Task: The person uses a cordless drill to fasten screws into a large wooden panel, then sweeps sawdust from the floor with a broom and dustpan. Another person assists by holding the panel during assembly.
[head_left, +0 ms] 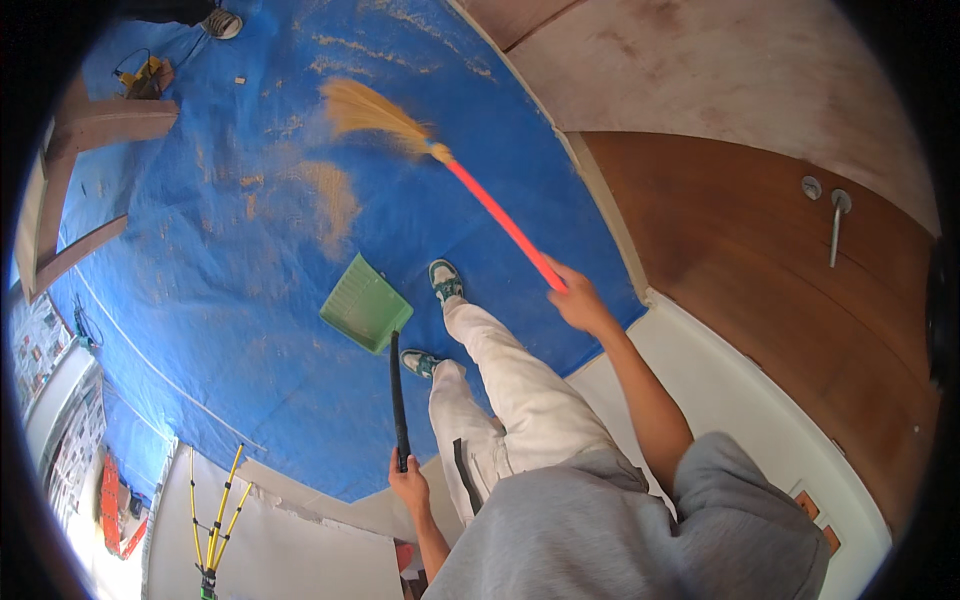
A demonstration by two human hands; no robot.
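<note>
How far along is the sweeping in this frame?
Partly done: sawdust lies gathered in a pile on the blue tarp. In hand: the right hand holds the broom, the left hand the green dustpan. Left: the pan looks empty, and dust streaks remain.

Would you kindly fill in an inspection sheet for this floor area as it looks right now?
Surface: blue tarp on the floor, sandy dust patch near the middle.
Job's things: broom with red handle, bristles at the dust; green dustpan on a black handle, resting on the tarp.
Clutter: wooden frame far left.
Hands: left hand grips the dustpan handle; right hand grips the broom.
Cables: thin cord across the tarp.
Surroundings: wooden door at right.
</note>
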